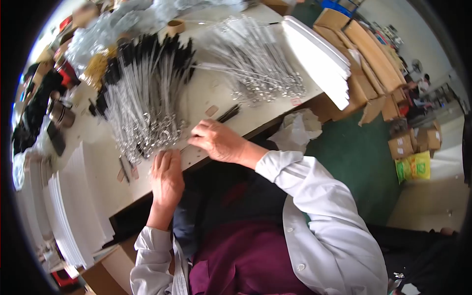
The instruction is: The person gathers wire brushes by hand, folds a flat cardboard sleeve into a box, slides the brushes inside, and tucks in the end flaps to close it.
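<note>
My left hand is at the table's front edge, fingers curled against the near end of a large pile of thin clear strips with shiny metal ends and black parts behind. My right hand is just to the right, its fingers pinched together over the table edge. Whatever either hand holds is too small or hidden to make out. Beyond my right hand lie a few thin dark sticks and a small pinkish tag. A second pile of clear strips with metal ends lies farther right.
Stacked white sheets stand at the left and back right. Open cardboard boxes sit beyond the table's right end. Clear plastic bags, a roll of tape and a metal cup are on the table.
</note>
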Available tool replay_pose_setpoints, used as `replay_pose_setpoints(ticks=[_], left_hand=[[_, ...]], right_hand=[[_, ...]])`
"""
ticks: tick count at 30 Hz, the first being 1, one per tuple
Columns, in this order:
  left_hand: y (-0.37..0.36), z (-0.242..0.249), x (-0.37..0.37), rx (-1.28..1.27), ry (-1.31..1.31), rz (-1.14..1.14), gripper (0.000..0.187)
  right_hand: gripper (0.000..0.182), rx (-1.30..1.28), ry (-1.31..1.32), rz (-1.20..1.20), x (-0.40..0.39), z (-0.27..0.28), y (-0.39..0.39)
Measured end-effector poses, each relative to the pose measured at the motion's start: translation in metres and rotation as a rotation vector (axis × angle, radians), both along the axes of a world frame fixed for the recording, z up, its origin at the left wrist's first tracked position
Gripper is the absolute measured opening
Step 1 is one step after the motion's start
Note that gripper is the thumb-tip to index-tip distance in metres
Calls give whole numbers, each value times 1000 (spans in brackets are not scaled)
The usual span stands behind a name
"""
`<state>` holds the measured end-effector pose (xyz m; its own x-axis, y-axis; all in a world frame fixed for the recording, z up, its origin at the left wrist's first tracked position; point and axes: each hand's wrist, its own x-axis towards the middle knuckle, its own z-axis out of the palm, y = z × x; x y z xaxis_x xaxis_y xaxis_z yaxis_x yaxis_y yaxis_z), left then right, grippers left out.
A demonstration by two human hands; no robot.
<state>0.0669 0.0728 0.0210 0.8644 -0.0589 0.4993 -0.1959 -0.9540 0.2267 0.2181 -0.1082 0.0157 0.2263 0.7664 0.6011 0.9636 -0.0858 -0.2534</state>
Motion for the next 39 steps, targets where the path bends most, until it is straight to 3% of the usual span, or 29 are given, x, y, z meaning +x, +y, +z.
replay_pose_setpoints(ticks=[4, 11, 14, 20, 24, 28, 30, 34, 39], left_hand=[[-2, 0, 6, -47, -14, 41, 22], [-1, -15, 13, 10, -114, 74, 23], [1, -19, 10, 17, -134, 56, 26], [-2, -20, 11, 30, -153, 113, 23], [2, -21, 8, 94, -176, 108, 24], [2, -19, 5, 152, -175, 93, 31], [0, -23, 3, 184, -184, 129, 34], [3, -44, 7, 264, -150, 42, 34], [-13, -4, 16, 61, -214, -34, 33]], right_hand=[[21, -17, 107, 21, 3, -4, -1], [13, -84, 201, 11, 19, -6, 12], [15, 104, 155, -9, 7, -1, 4], [17, 282, 44, -324, 19, 36, -72], [21, 326, -89, -814, 60, 43, -169], [52, -99, -211, -1305, 89, 40, -266], [65, -239, -135, -1336, 98, 38, -295], [71, -415, -22, -1416, 121, 16, -324], [63, -442, -60, -1371, 123, 17, -336]])
